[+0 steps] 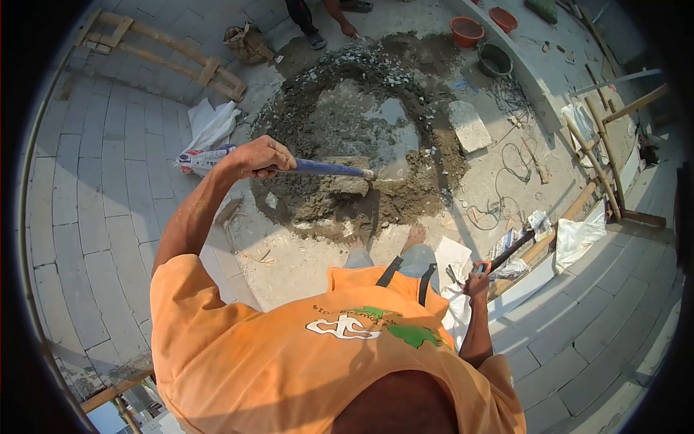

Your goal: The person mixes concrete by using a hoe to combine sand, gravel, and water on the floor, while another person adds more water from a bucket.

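Observation:
My left hand (265,155) is wrapped round the blue handle (325,168) of a long-handled tool. The handle slants over a ring of wet mortar (303,202), its far end close above the mix; the tool's head is not clearly visible there. A pool of grey water (390,112) lies inside the ring. Out to the right, my right hand (476,284) is closed on a small dark object with orange edges (481,267). A dark pole (512,249) runs on from that point. My bare feet (416,235) stand at the near edge of the mortar.
Another person's hand (349,30) reaches to the far edge of the mortar. Orange tubs (467,30) and a dark bucket (495,61) stand at back right. A pale block (469,126) and loose wires (506,170) lie right. A wooden ladder-like frame (163,50) leans at left.

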Available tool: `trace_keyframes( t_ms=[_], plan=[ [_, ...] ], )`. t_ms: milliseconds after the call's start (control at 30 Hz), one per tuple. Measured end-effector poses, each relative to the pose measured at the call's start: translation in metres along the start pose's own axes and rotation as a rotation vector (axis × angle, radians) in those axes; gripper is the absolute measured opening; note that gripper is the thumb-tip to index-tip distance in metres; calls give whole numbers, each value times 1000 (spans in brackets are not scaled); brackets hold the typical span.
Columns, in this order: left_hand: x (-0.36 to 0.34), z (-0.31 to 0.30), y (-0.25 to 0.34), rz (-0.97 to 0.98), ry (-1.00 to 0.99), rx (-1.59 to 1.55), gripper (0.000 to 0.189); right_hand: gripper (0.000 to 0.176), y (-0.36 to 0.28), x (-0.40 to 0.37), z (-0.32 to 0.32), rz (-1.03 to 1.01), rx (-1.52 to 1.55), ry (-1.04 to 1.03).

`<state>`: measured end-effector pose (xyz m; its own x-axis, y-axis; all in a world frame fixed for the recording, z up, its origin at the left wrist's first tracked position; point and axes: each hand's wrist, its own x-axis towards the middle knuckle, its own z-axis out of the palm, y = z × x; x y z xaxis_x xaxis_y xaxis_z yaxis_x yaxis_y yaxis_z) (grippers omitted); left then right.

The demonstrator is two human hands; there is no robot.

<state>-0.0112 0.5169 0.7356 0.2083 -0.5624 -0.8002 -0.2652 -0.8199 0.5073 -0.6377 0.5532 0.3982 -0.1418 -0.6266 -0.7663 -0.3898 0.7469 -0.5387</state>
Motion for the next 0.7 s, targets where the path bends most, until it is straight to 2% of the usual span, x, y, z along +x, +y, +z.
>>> trace_keyframes(
  t_ms=[67, 133, 200, 267, 333, 400, 433, 500, 533, 567, 600, 633, 700],
  plan=[
    [-25, 11, 13, 24, -69, 47, 17, 20, -36, -11, 36, -28, 87, -90],
    [-44, 20, 20, -3, -74, 33, 17, 28, -76, -8, 75, 38, 94, -203],
    [-56, 32, 17, 63, -91, 88, 18, 46, -110, 4, 119, 144, 123, -338],
    [-72, 42, 18, 34, -114, 32, 20, 71, -128, 18, 165, 201, 162, -507],
    [-93, 58, 30, 102, -140, 150, 21, 81, -163, 1, 202, 252, 262, -569],
    [-111, 72, 28, 233, -126, 293, 21, 80, -167, 13, 239, 457, 468, -643],
    [-121, 76, 30, 203, -136, 314, 21, 80, -175, 16, 255, 474, 455, -651],
    [-139, 79, 28, 208, -147, 317, 23, 56, -180, 16, 277, 607, 896, -414],
    [-143, 82, 19, 189, -137, 292, 23, 56, -167, 29, 281, 619, 864, -421],
    [-148, 86, 7, 236, -113, 280, 25, 43, -142, 56, 284, 619, 978, -460],
    [-152, 90, -1, 286, -87, 269, 26, 31, -145, 55, 283, 616, 1094, -497],
    [-157, 92, -4, 148, -91, 203, 29, 22, -151, 55, 286, 581, 1084, -419],
    [-164, 98, -27, 160, -18, 86, 30, 20, -163, 59, 293, 535, 995, -432]
  ],
)
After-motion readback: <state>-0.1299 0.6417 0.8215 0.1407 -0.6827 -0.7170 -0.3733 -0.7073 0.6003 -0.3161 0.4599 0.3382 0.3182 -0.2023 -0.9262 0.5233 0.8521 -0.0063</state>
